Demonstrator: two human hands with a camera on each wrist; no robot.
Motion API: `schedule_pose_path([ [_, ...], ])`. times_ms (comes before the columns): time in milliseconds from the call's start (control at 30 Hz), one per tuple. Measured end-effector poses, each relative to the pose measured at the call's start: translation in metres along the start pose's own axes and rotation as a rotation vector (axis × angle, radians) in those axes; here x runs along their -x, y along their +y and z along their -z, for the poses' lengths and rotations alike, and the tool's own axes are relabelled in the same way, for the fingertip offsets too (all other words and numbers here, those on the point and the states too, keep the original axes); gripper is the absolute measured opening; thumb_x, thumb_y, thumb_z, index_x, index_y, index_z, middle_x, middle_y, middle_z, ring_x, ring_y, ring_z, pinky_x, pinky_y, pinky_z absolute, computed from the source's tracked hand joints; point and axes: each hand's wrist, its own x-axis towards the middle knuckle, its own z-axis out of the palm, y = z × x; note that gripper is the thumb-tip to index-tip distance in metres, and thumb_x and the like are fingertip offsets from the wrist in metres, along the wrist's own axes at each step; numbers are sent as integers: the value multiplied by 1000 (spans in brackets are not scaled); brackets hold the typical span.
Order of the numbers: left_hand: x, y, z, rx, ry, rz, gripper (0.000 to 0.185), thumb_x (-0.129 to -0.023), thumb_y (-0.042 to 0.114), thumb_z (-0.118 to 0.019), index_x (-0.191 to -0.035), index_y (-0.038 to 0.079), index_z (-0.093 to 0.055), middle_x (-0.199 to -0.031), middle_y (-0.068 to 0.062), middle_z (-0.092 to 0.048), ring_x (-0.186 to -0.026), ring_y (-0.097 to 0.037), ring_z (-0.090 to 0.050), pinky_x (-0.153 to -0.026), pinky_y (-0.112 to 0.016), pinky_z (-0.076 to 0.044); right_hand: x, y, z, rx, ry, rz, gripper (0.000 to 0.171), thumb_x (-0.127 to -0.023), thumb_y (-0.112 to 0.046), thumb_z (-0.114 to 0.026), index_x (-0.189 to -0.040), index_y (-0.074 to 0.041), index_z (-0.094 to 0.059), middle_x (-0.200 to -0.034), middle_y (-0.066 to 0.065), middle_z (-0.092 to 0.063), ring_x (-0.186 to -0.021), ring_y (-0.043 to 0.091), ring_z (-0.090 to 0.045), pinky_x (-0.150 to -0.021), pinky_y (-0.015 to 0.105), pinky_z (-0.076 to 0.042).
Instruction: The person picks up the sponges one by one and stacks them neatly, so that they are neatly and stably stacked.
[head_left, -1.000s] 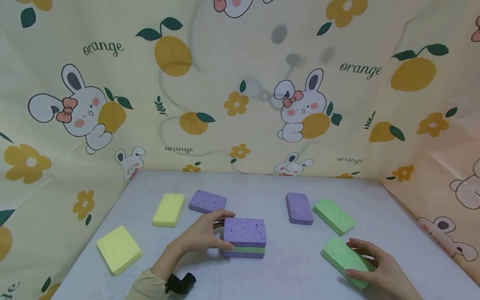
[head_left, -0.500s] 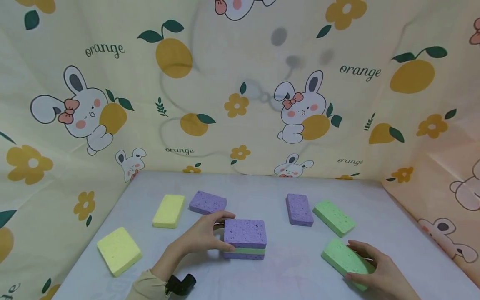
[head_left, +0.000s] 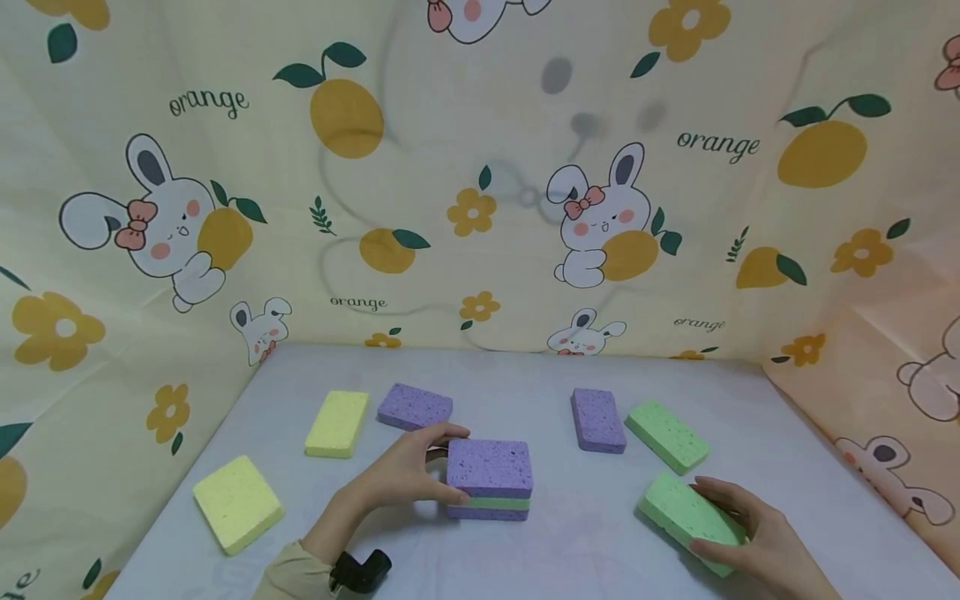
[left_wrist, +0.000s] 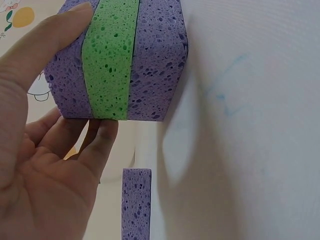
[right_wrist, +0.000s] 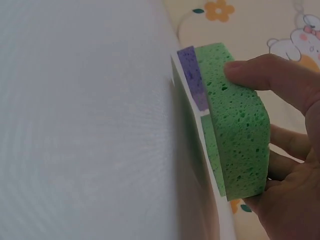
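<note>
Green sponge [head_left: 686,521] is sitting at the bench's [head_left: 577,546] near right, seemingly just off it; right hand [head_left: 768,537] is pinching it across the sides. Likely light, soft, grippy: I'd be holding mid-edge, squeezing gently. Left of it, left hand [head_left: 397,471] is gripping the purple-green-purple stack's [head_left: 491,467] left end; layers might be slipping if pushed. Purple sponge [head_left: 598,421] is lying far right.

Worktop [head_left: 570,550], one: pale, bounded at the rear and sides by hung sheeting. Sheeting [head_left: 442,108], cream, tinted peach at the right: printed with white rabbits [head_left: 617,212], oranges [head_left: 347,118], yellow flowers [head_left: 52,331], dark green leaves [head_left: 62,43] and "orange" lettering [head_left: 718,144]; lightly creased. Soft grey shadows [head_left: 557,75] are cast on the rear face.
</note>
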Motion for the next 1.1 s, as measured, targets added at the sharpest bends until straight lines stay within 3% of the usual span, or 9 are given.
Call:
schedule_pose_path([
  [167, 0, 1, 0, 6, 1, 9, 78, -55, 46, -81, -123, 28, -46, -123, 10, -48, -114, -5, -42, -96, -26, -35, 3, -4, 2, 33, 35, 28, 79, -67, -48, -72, -130, -13, -40, -127, 4, -47, -109, 7, -42, -83, 16, -40],
  [367, -1, 0, 1, 11, 2, 5, 78, -55, 46, -81, -123, 29, -46, -123, 11, -48, -113, -5, -42, -96, -25, -35, 4, -7, 3, -5, 71, 98, 74, -68, -43, -74, -129, -13, -43, -126, 2, -48, -106, -5, -40, -81, 8, -36],
  [767, -1, -3, 1, 15, 7, -4, 78, -55, 46, -81, -123, 29, -46, -124, 9, -48, -114, -6, -43, -96, -25, -35, 2, -21, 3, -31, 96, 137, 73, -70, -42, -72, -131, -17, -42, -126, -2, -48, -109, -5, -38, -82, 6, -34],
  [1100, 0, -2, -1, 27, 8, -3, 79, -55, 45, -81, -123, 26, -47, -122, 11, -49, -112, -6, -44, -95, -25, -36, 0, -32, -1, -193, 61, 254, 61, -75, -25, -73, -129, -16, -45, -126, 1, -48, -112, 7, -44, -85, 11, -38],
])
